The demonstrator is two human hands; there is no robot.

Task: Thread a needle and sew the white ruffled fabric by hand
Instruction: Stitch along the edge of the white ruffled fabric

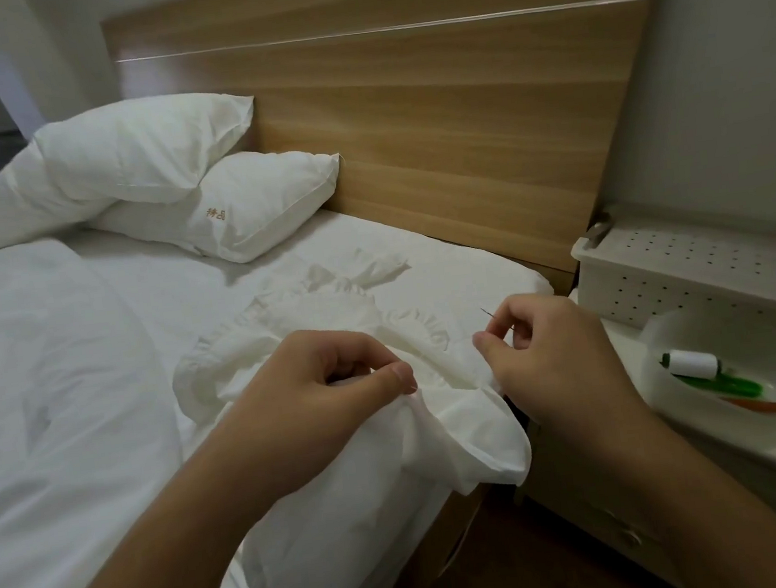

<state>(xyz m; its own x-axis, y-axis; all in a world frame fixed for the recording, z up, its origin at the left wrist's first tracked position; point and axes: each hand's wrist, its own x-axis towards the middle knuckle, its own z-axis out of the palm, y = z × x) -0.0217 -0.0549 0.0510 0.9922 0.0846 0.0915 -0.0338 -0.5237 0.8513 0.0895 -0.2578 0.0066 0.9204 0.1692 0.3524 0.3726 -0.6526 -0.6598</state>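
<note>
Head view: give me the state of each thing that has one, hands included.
Left hand: pinches the white ruffled fabric, lifting a fold.
Right hand: pinches the needle, tip up and away.
White ruffled fabric: bunched on the bed, one edge hanging over its side.
Thread spool: lying on its side in the clear bowl.
Pillows: stacked against the headboard.

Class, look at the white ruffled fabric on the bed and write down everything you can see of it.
The white ruffled fabric is thin, matte, cloth-like and creased, with a gathered frill along its curved edge. It lies crumpled on the white bed sheet near the wooden headboard, its near part lifted and draping over the mattress edge. The left hand pinches a fold between thumb and fingers. The right hand, holding a thin dark needle, is against its right edge.
</note>
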